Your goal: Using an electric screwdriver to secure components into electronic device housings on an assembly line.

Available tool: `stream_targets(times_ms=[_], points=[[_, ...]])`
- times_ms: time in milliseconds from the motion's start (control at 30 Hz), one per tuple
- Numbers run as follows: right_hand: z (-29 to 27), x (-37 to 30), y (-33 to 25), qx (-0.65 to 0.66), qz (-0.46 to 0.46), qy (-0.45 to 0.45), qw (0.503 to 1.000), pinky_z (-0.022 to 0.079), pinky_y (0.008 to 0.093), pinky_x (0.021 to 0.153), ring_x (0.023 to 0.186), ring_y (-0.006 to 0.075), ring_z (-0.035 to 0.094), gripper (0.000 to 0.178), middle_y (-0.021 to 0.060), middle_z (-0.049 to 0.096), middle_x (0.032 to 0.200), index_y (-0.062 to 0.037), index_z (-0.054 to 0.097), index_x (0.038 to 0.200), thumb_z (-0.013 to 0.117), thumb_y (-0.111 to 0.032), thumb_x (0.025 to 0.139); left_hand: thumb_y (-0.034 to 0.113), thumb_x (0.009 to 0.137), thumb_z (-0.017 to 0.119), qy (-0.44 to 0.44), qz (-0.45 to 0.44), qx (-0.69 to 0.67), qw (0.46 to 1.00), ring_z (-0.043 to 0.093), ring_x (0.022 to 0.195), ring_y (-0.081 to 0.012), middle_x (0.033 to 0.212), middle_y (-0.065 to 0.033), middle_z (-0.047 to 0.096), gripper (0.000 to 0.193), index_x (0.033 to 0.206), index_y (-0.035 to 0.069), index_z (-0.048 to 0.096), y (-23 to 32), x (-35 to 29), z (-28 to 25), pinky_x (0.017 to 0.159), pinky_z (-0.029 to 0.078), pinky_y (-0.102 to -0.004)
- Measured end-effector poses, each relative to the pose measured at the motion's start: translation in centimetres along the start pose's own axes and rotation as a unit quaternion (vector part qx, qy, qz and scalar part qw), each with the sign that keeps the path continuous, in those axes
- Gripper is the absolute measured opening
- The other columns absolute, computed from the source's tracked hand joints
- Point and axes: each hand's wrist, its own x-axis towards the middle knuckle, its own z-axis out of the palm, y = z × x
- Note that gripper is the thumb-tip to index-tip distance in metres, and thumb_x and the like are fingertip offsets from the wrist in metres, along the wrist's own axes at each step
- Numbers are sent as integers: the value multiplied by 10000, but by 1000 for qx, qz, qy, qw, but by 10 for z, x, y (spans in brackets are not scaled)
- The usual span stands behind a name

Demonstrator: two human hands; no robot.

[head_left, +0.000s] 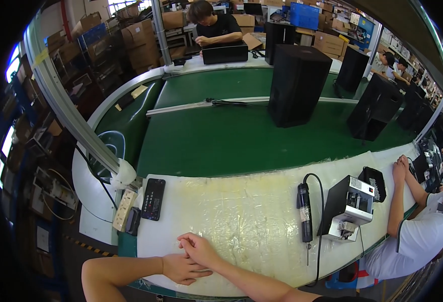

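Note:
My left hand (183,269) lies on the near edge of the film-covered worktop (251,206), palm down, its fingers stretched loosely to the right. Across the back of it rests my right hand (201,250), with curled fingers and nothing visible in them. A black phone (153,200) with a lit screen lies beyond my hands to the left. Well to their right, a black electric screwdriver (304,214) lies with its bit toward me and its cable looping beside it. Next to it stands a black and silver boxy screw feeder (350,209).
A black tray (372,183) sits behind the feeder. A power strip (125,210) is at the left edge, near a metal post (70,105). Tall black speaker cabinets (300,85) stand on the green conveyor (201,136). Co-workers sit at the right (418,231) and opposite (216,30).

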Motion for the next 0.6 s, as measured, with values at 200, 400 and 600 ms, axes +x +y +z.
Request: stream_targets(times_ms=[200, 400, 600], points=[[0, 1, -1, -1, -2, 2, 1000, 523, 277, 641, 739, 133, 597, 213, 75, 631, 853, 1, 593, 1095, 512, -144, 963, 359, 872, 520, 0, 1, 10, 1000, 488, 1174, -240, 1258, -69, 535, 557, 1377, 127, 485, 0, 0, -1, 1016, 375, -440], [0, 1, -1, -8, -1, -1, 1000, 529, 280, 642, 742, 138, 607, 216, 83, 641, 868, 2, 594, 1097, 512, -147, 964, 358, 875, 517, -2, 0, 6, 1000, 486, 1177, -242, 1268, -68, 531, 557, 1379, 126, 480, 0, 0, 0, 1022, 367, -448], [1, 2, 3, -2, -11, 3, 1000, 531, 282, 630, 738, 141, 612, 218, 87, 645, 861, -3, 594, 1100, 514, -153, 965, 356, 879, 514, -5, 1, 5, 1000, 486, 1173, -245, 1275, -71, 528, 556, 1384, 127, 472, 0, -1, 1, 1024, 363, -455]])
